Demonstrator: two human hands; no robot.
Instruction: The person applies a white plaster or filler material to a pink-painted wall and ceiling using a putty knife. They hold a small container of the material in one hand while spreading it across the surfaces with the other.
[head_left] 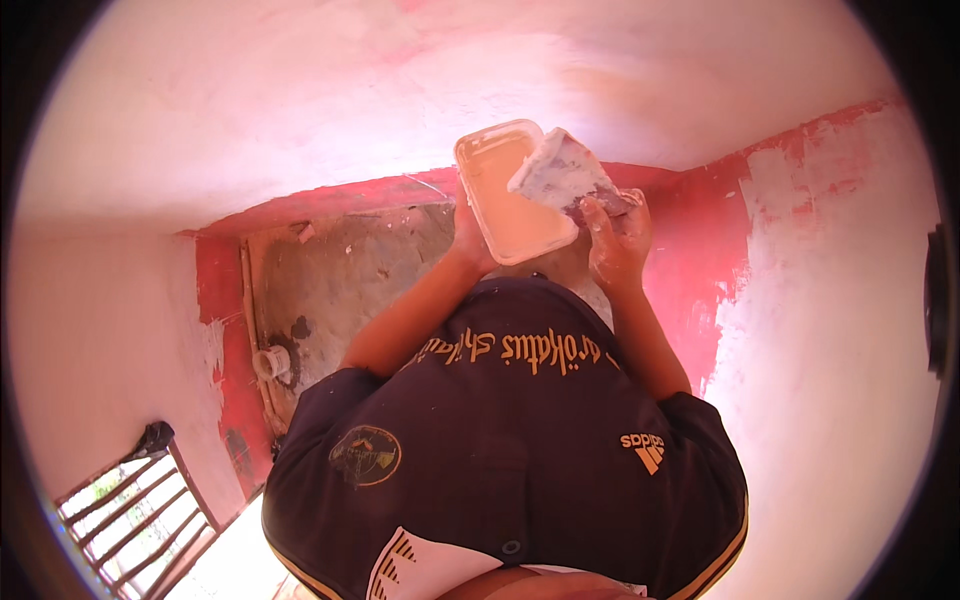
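My left hand [470, 231] is closed on a shallow rectangular plastic tub [476, 196] from its left side, tilting it so the pale inside shows. The hand's fingers are mostly hidden behind the tub. In my right hand [621, 240] is a wide putty knife [566, 172], its blade smeared with whitish paste and darker patches. The blade overlaps the tub's right rim; whether it touches the rim I cannot tell. Whitish smears mark my right fingers, which grip the knife near its right end.
Ahead is a pale wall [330, 120] with a red band [300, 207] along its foot. The right wall [830, 260] has patchy white over red. On the rough floor [345, 265] at left stands a small whitish bucket [270, 362]. A barred window [135, 520] is at lower left.
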